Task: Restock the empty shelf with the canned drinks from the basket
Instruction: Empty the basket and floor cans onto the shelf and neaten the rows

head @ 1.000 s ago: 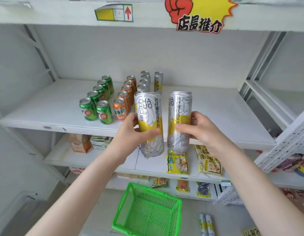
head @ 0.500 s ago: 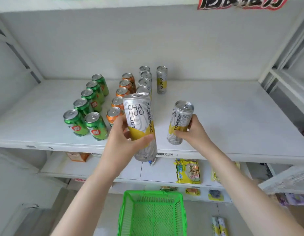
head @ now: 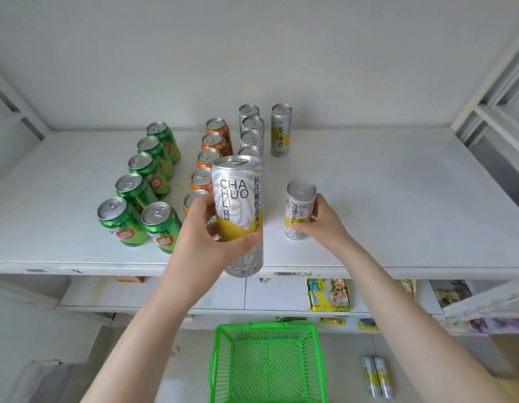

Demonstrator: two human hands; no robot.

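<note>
While the left hand [head: 206, 237] is still gripping a tall can [head: 241, 210] at centre frame, the right hand [head: 322, 222] is gripping a second can [head: 299, 210], now lowering it onto the shelf [head: 397, 199]. The basket [head: 268, 362] below is looking empty.

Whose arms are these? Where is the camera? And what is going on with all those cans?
They are a person's own arms. The camera sits on their head and looks down, so you see what they see; there is only this one view. They are stocking the shelf. The left hand holds a tall can up in front of the white shelf. The right hand grips a second can that seems to stand on the shelf. Rows of green cans, orange cans and silver cans stand there too. Below is a green basket, which looks empty.
</note>
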